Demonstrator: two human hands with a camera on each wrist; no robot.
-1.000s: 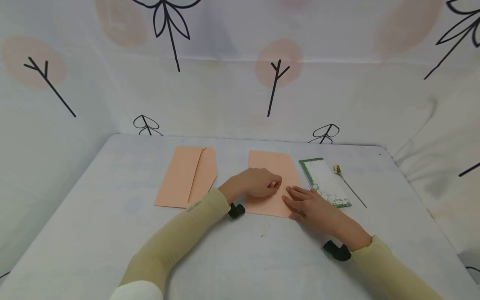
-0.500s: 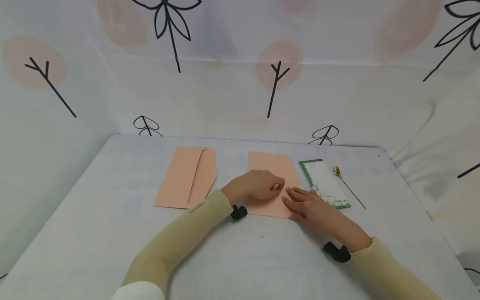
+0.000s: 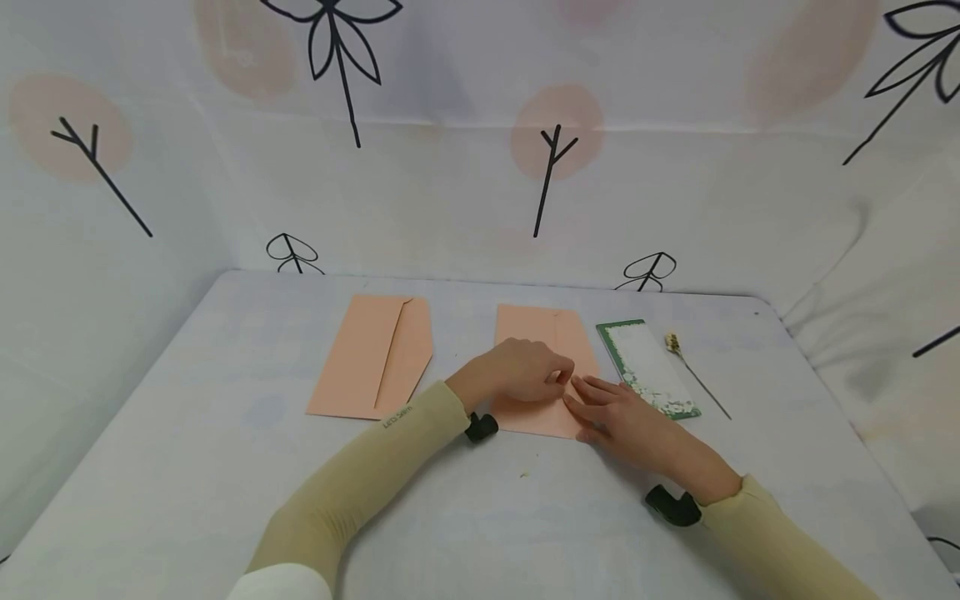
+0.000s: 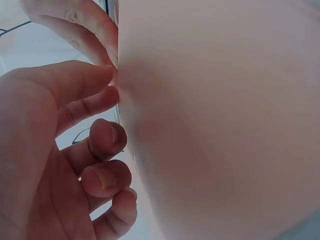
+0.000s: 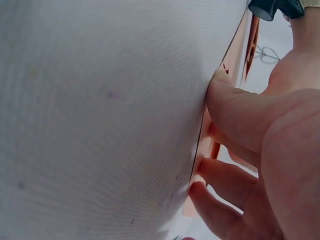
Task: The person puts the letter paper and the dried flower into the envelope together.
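A peach paper envelope (image 3: 528, 325) lies in the middle of the table, filling much of the left wrist view as a blurred surface (image 4: 225, 110). My left hand (image 3: 517, 372) is over it with curled fingers. Its thumb and index finger come together at the paper and seem to pinch it; the exact spot is hidden. My right hand (image 3: 630, 425) rests on the envelope's right side, fingers spread and fairly straight. In the right wrist view the thumb (image 5: 240, 107) touches down by the envelope's edge.
A second peach envelope (image 3: 356, 358) lies to the left, flap unfolded rightward. On the right are a white card (image 3: 648, 362) with a green floral border and a dried flower (image 3: 697, 375) on a thin stem. Printed cloth (image 3: 450, 192) hangs behind the table.
My left hand has slid slightly right across the envelope, closer to the right hand's fingertips. The right hand and the other things stay where they were.
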